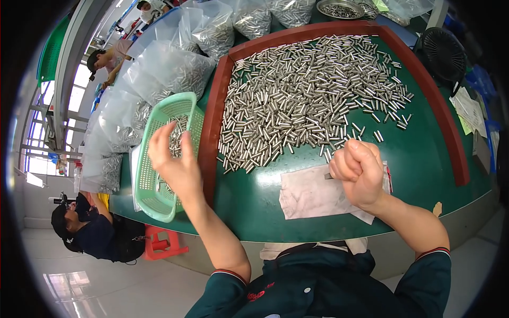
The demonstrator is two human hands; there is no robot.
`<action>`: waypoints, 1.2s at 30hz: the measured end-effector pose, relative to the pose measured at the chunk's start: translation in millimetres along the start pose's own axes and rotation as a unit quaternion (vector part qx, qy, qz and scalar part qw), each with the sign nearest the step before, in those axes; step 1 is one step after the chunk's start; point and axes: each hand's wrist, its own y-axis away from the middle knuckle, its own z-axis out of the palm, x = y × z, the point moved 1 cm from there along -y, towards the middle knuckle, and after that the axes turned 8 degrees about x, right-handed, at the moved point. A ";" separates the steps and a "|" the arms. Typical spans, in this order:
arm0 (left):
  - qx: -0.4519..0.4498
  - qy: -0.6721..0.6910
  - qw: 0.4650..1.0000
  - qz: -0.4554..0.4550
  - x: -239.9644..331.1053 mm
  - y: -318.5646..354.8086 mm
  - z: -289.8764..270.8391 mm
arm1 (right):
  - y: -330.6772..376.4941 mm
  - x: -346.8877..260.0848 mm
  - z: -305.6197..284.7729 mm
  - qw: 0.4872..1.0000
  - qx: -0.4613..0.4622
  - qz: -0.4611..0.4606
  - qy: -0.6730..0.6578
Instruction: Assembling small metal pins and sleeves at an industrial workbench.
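My left hand [176, 163] is over the light green plastic basket [147, 148], its thumb and fingers spread apart with nothing between them. Inside the basket lie loose short metal pins [178, 127]. My right hand [359, 172] is closed in a fist above a stained whitish cloth [305, 193] on the table. A short grey piece [328, 176] shows at the edge of its curled fingers, but what the fist holds is hidden. Just beyond that hand spreads a large heap of shiny metal pins [297, 100].
A reddish-brown wooden frame [210, 132] borders the heap on the green tabletop [249, 206]. Clear bags of pins [183, 69] line the left and back. A round metal tray [339, 9] and black fan [443, 55] stand farther back. Other people [87, 230] sit at the left.
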 end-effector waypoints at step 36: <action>-0.382 0.359 0.838 0.151 105.0 77.0 37.5 | -2.3 1.7 -2.2 0.999 0.011 -0.031 0.006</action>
